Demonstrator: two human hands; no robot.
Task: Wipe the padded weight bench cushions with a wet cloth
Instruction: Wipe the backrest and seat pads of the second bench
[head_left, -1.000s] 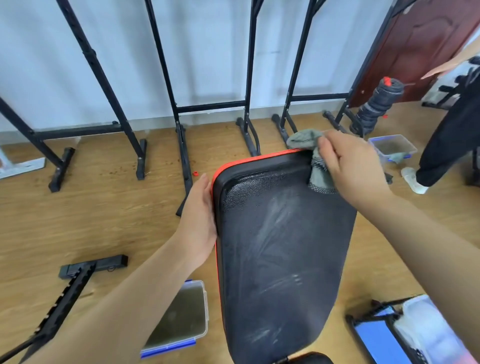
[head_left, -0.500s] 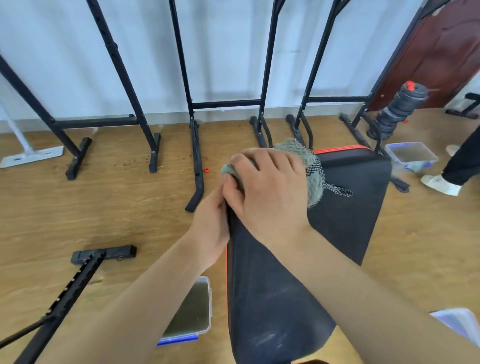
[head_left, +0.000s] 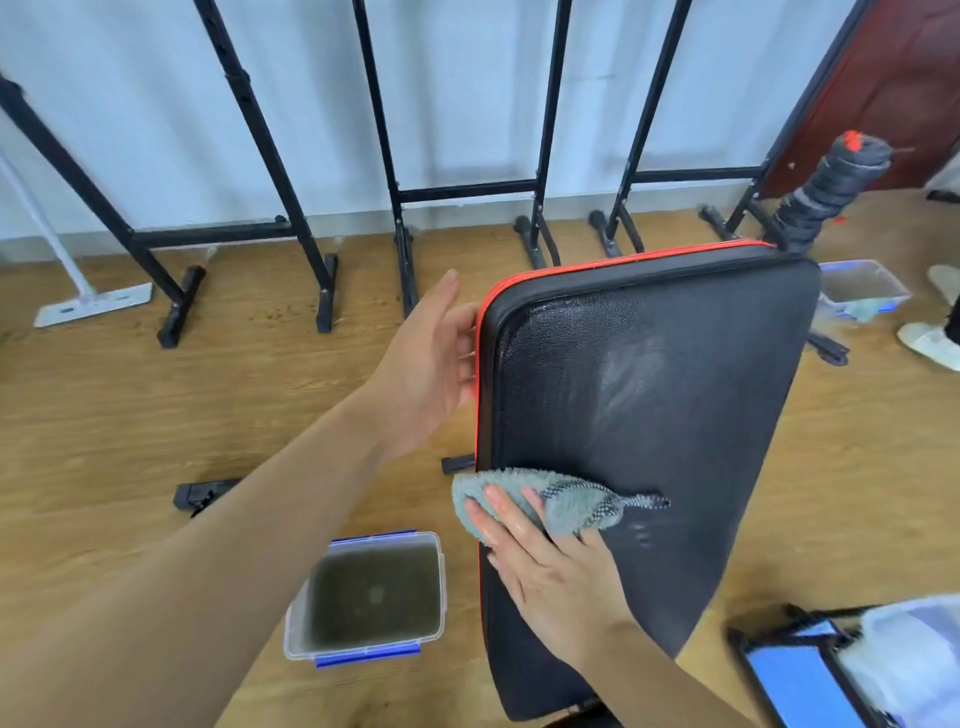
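Pressing on the gray cloth (head_left: 563, 499), the right hand (head_left: 550, 571) lies flat, its fingers (head_left: 493, 512) straight over the near half of the cloth and not curled round it. Cloth and hand sit on the black cushion (head_left: 649, 405), near its left edge and toward its near end. A checked strip of the cloth trails out to the right of the fingertips. The cushion face beyond the right hand shows pale, shiny smears.

The left hand (head_left: 431, 358) is released, fingers stretched out, with its palm side touching the red-trimmed left edge of the cushion near the far corner. It holds nothing. The two hands are well apart, the left one farther out than the right.

Just left of the right hand and under the left forearm, a clear tub (head_left: 371, 592) with blue clips stands on the wooden floor (head_left: 156, 426), holding murky water. Beyond the left hand, black metal stands (head_left: 400, 208) line the pale wall. Far to the right of both hands, past the cushion's far corner, are a second tub (head_left: 862, 291), a bar (head_left: 831, 182) loaded with dark plates, and a white shoe (head_left: 930, 338) of another person.
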